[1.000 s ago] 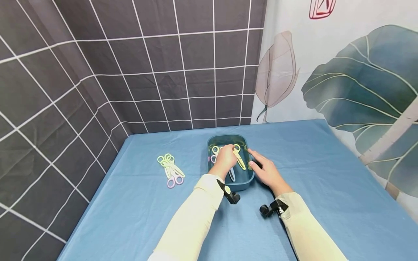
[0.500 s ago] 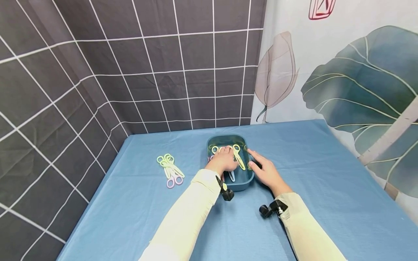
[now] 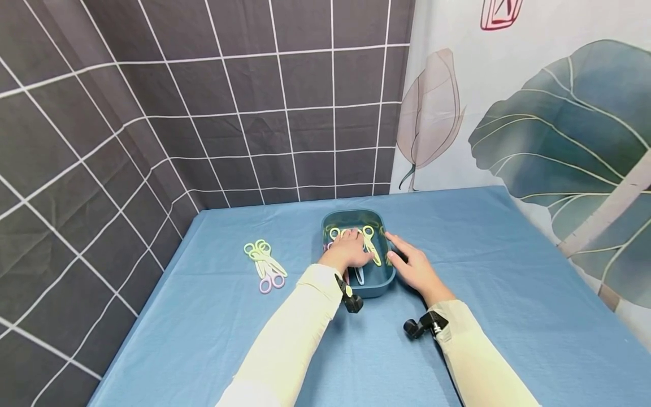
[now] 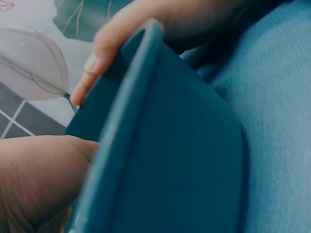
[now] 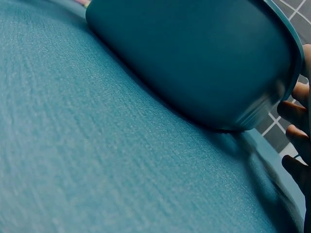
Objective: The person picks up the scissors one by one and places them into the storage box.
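Left hand [image 3: 347, 250] lies inside bin [image 3: 375, 291], fingers outstretched over scissors [image 3: 373, 245], grasping nothing visible. Right hand's [image 3: 418, 273] uncurled fingers meet bin's right wall, presumably steadying it. Scissors pile [image 3: 266, 263] rests on tabletop [image 3: 508, 294], left.

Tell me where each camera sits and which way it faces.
Head: on the head, facing forward and down at the teal, rectangular, plastic-looking tray on the blue fabric tablecloth; shows the left hand inside it, the right hand beside it, and both cream fabric sleeves.
Left wrist: on that wrist, facing the tray's outer wall; parts of both hands show.
Right wrist: on that wrist, facing the tray's outer wall; that hand's fingers show at right.
Both wrist views share the tray and right hand.
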`<state>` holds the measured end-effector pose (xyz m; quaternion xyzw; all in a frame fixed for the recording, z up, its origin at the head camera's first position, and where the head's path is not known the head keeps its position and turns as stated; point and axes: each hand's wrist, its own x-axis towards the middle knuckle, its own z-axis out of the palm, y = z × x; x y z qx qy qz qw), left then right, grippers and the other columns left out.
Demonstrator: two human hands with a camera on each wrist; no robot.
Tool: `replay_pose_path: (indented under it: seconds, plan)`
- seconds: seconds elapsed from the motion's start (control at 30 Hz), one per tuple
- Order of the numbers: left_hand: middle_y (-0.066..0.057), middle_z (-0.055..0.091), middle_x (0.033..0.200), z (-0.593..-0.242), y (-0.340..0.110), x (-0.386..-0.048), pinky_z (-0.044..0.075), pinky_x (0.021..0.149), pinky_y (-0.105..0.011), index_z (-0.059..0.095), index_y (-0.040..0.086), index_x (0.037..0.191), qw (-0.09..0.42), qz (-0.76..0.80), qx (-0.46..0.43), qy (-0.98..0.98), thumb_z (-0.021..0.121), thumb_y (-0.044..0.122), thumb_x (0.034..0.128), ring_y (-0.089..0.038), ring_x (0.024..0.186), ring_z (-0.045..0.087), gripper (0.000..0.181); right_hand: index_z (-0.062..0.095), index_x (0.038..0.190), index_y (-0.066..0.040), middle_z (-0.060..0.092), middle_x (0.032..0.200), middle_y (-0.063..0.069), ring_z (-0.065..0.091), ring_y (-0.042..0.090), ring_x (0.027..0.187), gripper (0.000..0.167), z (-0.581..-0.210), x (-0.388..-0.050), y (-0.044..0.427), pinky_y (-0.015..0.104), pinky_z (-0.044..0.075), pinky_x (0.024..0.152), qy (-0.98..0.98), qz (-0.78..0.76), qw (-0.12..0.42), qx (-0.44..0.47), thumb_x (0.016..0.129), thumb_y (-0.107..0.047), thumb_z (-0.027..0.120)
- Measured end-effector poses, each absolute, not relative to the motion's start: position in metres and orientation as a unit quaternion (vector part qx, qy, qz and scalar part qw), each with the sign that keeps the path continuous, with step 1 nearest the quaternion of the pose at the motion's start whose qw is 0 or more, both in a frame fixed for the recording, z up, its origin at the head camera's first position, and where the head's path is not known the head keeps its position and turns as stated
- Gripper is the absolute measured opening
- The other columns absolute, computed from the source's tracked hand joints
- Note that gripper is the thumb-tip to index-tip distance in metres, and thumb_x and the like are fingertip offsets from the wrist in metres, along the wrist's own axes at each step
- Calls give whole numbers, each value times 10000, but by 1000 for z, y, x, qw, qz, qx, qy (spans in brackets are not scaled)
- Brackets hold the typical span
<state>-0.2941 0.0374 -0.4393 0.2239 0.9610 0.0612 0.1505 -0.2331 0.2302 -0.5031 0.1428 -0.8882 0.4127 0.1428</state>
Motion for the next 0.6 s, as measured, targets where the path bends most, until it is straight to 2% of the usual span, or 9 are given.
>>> replay_pose_path:
  seconds: [0.37, 0.6]
  plan:
    - [-132, 186, 1676, -412, 25, -299, 112, 1254, -427, 252, 41, 1596, 109, 112, 232, 960, 465, 396, 1062, -270, 1553, 112, 676, 444, 1539, -140, 427, 1528, 260, 381, 427, 1427, 521, -503, -233, 230, 614, 292, 1149, -888, 416, 141, 138, 1038, -207, 568]
    - [-156, 222, 1660, -397, -6, -302, 119, 1252, -424, 273, 15, 1583, 39, 137, 253, 957, 438, 335, 1067, -298, 1544, 150, 629, 441, 1539, -131, 424, 1531, 258, 372, 426, 1434, 526, -502, -232, 230, 602, 281, 1160, -886, 421, 137, 138, 1037, -226, 570]
